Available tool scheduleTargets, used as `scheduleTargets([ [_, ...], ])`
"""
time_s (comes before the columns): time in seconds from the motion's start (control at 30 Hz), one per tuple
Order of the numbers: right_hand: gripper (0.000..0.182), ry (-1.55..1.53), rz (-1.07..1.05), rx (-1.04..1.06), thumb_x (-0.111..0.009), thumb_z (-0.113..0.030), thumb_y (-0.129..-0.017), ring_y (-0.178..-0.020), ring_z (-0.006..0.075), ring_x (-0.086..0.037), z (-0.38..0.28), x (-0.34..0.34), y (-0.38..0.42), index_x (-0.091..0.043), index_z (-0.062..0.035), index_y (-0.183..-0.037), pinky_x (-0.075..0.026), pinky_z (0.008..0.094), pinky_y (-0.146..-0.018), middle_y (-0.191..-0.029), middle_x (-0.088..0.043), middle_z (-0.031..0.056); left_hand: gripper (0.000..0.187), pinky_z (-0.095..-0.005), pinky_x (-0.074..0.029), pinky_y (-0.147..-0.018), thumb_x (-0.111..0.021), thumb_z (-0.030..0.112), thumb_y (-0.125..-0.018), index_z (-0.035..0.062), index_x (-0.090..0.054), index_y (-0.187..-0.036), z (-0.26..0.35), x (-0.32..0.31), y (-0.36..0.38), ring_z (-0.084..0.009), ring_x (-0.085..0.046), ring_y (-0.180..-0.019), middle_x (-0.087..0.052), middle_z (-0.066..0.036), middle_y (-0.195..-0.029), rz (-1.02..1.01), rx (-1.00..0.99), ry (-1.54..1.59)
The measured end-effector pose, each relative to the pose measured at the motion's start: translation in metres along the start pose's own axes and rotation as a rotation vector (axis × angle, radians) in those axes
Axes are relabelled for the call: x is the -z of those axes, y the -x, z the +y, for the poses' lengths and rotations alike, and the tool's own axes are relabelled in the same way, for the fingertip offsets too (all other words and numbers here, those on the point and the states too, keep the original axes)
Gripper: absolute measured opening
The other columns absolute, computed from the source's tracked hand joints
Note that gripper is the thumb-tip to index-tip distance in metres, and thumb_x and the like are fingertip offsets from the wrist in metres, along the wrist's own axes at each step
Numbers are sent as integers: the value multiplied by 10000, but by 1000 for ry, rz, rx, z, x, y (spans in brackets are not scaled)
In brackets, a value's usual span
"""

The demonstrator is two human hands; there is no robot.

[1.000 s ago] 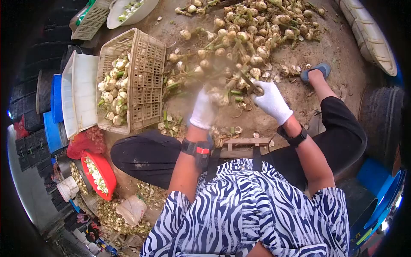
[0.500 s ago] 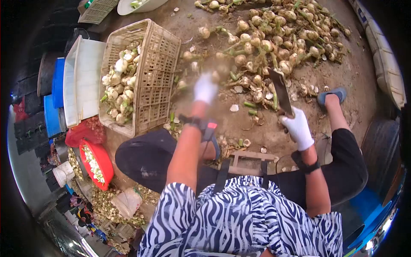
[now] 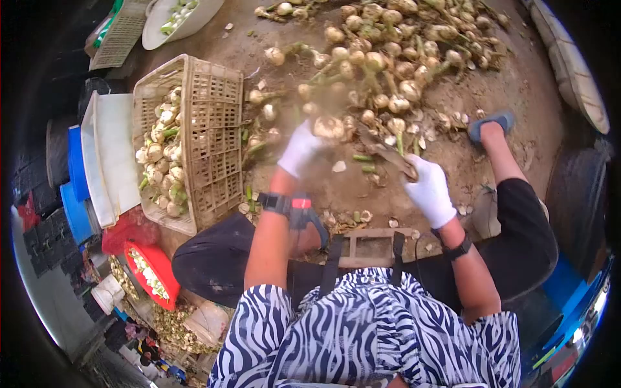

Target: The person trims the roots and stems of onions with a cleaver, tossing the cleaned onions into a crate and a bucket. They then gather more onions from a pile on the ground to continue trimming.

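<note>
My left hand [image 3: 301, 150], in a white glove, is closed on a garlic bulb [image 3: 328, 127] whose pale face is turned toward me. In my right hand [image 3: 429, 191], also gloved in white, I grip the handle of a knife [image 3: 386, 154]. Its blade, smeared by motion, points up and left toward the bulb. Beyond both hands spreads a heap of garlic bulbs [image 3: 407, 68] with stems and roots. Cut green stem pieces [image 3: 363, 158] lie on the dirt floor between my hands.
A plastic crate [image 3: 213, 139] of trimmed bulbs stands on my left, beside a white tub [image 3: 116, 155]. Further back are a red basin [image 3: 154, 275] and a white basin [image 3: 178, 29]. A low wooden frame [image 3: 372, 247] lies before me; a long pale sack [image 3: 572, 68] edges the right.
My left hand has drawn back toward me and now has a bulb at its fingers. The knife has swung down and left toward it, and the whole view has shifted slightly.
</note>
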State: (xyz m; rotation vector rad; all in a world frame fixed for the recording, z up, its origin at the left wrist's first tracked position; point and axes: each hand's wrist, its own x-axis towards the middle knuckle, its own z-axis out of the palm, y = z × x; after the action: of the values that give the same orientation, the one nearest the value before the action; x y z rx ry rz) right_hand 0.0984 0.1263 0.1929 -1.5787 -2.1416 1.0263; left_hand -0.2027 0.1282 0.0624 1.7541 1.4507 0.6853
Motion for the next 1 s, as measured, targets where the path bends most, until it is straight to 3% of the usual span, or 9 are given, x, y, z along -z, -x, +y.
scheduleTargets([
  [0.1, 388, 2, 48, 200, -611, 11, -636, -865, 366, -631, -18, 9, 6, -647, -28, -1020, -516, 385, -751, -928, -652, 216, 845, -300, -527, -863, -809, 119, -659, -21, -352, -1356, 101, 6, 5, -182, -659, -905, -661, -117, -1091, -117, -43, 201],
  [0.13, 389, 22, 61, 259, -589, 11, -633, -819, 360, -634, -23, 12, 9, -649, -46, -1012, -513, 412, -728, -885, -649, 202, 908, -322, -533, -856, -806, 106, -664, -39, -284, -1392, 137, 2, 10, -168, -666, -853, -666, -120, -1086, -18, 273, 806],
  [0.33, 161, 210, -51, 366, -596, -52, -643, -720, 335, -618, -43, 42, 27, -555, -82, -796, -474, 440, -617, -729, -599, 120, 692, -302, -434, -937, -761, 154, -700, -27, -454, -1293, 168, -2, 19, -164, -570, -1058, -579, -136, -1187, 2, -125, 289],
  [0.43, 187, 202, -72, 404, -606, -61, -649, -738, 333, -615, -39, 38, 35, -574, -80, -832, -476, 434, -630, -746, -599, 122, 580, -319, -410, -965, -744, 159, -705, -14, -532, -1215, 203, 3, 20, -177, -548, -1089, -590, -119, -1162, 38, 206, 327],
  [0.63, 158, 207, 38, 367, -608, -88, -666, -751, 315, -621, -14, 14, 35, -560, -95, -816, -478, 430, -639, -736, -595, 105, 541, -301, -475, -860, -770, 95, -658, -3, -571, -1152, 186, -8, 36, -170, -592, -995, -609, -123, -1124, 121, 48, 397],
  [0.7, 122, 153, 152, 421, -603, -97, -711, -744, 327, -631, 4, 7, 28, -583, -95, -831, -497, 429, -653, -765, -620, 123, 571, -312, -497, -842, -768, 56, -661, -7, -551, -1186, 194, 1, 37, -155, -608, -948, -620, -110, -1106, 121, -319, -262],
  [0.77, 110, 218, 108, 134, -582, -81, -763, -731, 340, -642, 27, 9, 10, -623, -83, -866, -514, 421, -653, -770, -642, 150, 636, -311, -490, -876, -812, 100, -626, 15, -551, -1200, 236, 8, 52, -163, -604, -969, -620, -96, -1107, 55, 281, 570],
  [0.83, 267, 294, 75, -114, -554, -10, -726, -727, 358, -636, 79, 11, -14, -639, -78, -969, -507, 429, -638, -789, -646, 191, 757, -294, -476, -907, -883, 184, -520, 39, -560, -1189, 244, 17, 64, -157, -614, -960, -635, -65, -1066, -19, 93, 282],
  [1.0, 313, -41, 138, 362, -570, 1, -702, -751, 368, -636, -18, 29, 17, -639, -46, -1003, -503, 413, -644, -790, -638, 206, 648, -284, -486, -857, -827, 107, -606, 30, -556, -1189, 215, 22, 61, -156, -611, -932, -641, -75, -1058, 177, 332, 234],
])
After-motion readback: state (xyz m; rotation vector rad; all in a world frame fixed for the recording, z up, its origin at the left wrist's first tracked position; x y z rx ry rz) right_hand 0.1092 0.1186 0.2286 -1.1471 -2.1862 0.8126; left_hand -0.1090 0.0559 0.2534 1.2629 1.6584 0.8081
